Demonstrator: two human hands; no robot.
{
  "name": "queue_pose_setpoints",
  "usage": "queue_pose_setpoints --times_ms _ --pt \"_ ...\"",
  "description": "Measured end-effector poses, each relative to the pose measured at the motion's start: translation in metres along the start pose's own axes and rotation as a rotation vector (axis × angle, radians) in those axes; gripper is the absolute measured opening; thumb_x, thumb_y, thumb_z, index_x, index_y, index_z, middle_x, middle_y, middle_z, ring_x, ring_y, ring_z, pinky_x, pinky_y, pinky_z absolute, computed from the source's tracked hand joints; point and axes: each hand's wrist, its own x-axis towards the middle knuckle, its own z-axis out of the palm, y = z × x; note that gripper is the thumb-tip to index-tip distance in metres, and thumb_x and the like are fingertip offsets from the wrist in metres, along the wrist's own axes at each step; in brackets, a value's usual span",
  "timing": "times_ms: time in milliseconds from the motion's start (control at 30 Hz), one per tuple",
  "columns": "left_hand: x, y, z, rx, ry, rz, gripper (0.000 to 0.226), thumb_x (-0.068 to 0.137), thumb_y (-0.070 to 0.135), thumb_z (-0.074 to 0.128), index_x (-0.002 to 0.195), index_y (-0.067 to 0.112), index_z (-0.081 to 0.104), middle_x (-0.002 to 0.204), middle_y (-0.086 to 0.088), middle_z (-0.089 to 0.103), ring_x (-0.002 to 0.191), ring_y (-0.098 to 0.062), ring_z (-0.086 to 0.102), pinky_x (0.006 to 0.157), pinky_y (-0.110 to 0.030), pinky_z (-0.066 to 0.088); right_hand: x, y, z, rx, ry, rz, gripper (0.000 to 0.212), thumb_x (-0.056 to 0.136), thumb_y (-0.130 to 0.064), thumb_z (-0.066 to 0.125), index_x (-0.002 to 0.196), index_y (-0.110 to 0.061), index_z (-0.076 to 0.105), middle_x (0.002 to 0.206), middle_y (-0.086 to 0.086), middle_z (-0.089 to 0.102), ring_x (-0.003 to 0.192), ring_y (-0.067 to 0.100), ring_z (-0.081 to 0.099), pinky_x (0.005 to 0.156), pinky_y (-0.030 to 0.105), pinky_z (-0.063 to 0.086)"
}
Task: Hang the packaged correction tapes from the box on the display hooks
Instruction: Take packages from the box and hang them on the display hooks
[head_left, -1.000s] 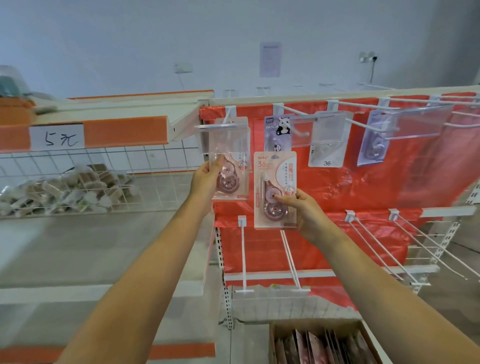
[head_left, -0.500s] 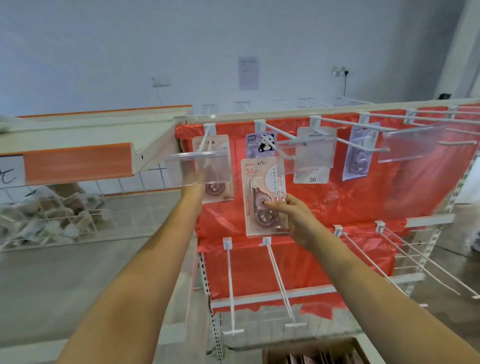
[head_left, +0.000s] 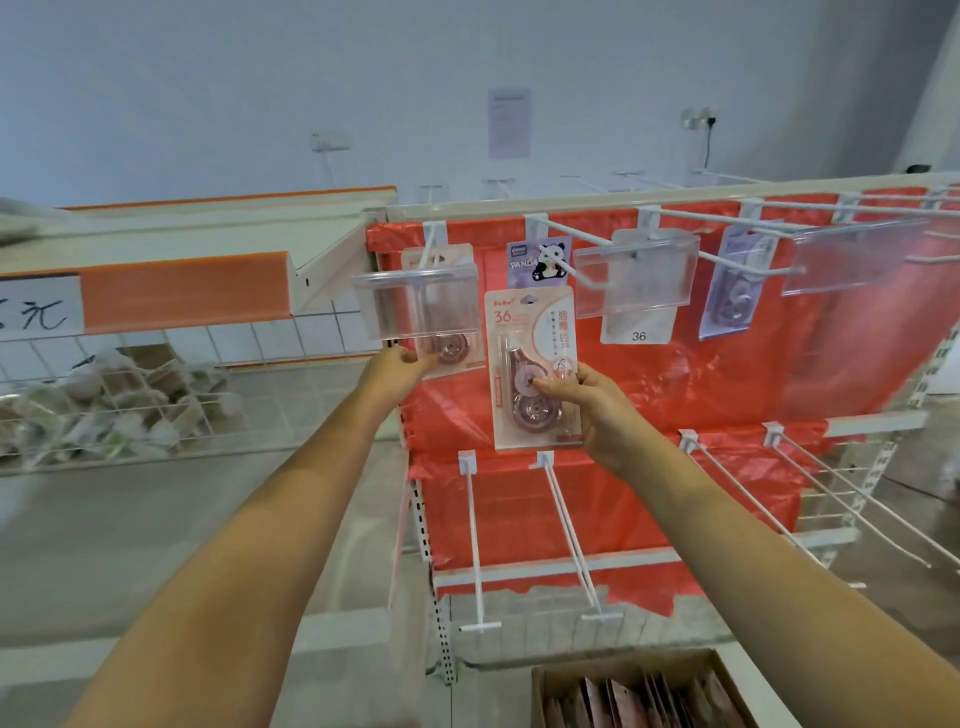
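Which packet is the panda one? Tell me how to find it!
Look at the red backing sheet behind the white hooks. Along the top row, the second hook from the left holds the panda packet, just above the pink packet in the right hand. It alone is purple with a black-and-white panda.

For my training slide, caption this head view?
Left hand steadies a hung correction tape pack; right hand lifts another pack toward display hooks.

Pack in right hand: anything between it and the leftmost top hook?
Yes. The clear price-tag holder hangs across that hook's front end, and a pack already hangs behind it, held by the left hand. The right hand holds its pack lower and to the right.
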Motion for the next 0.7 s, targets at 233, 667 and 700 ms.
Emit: queue_pose_setpoints --times_ms 233,667,700 --pt "-0.028 -0.019 -0.015 0.592 0.000 0.134 0.024 0.090 0.034 0.057 0.097 0.014 0.068 0.101 -0.008 0.069 0.093 -0.027 0.063 0.077 -0.033 0.049 -0.020 -0.002 0.015 0.043 -0.032 -0.009 0.020 0.078 -0.004 0.065 0.096 -0.011 0.062 0.087 0.001 0.073 0.081 0.015 0.069 0.075 0.025 0.056" --pt "-0.071 -0.028 -0.017 0.808 -0.076 0.193 0.030 0.094 0.042 0.048 0.106 0.020 0.065 0.109 -0.003 0.066 0.099 -0.024 0.061 0.083 -0.035 0.051 -0.057 -0.011 0.053 0.125 -0.114 -0.059 0.042 0.061 -0.014 0.074 0.101 -0.010 0.062 0.090 0.002 0.073 0.083 0.017 0.070 0.081 0.031 0.055" --pt "-0.073 -0.029 -0.017 0.801 -0.077 0.196 0.030 0.094 0.041 0.048 0.105 0.019 0.065 0.108 -0.003 0.066 0.098 -0.024 0.061 0.083 -0.035 0.051 -0.058 -0.012 0.055 0.129 -0.105 -0.063 0.038 0.064 -0.011 0.070 0.101 -0.010 0.062 0.090 0.002 0.073 0.084 0.017 0.069 0.083 0.032 0.054"
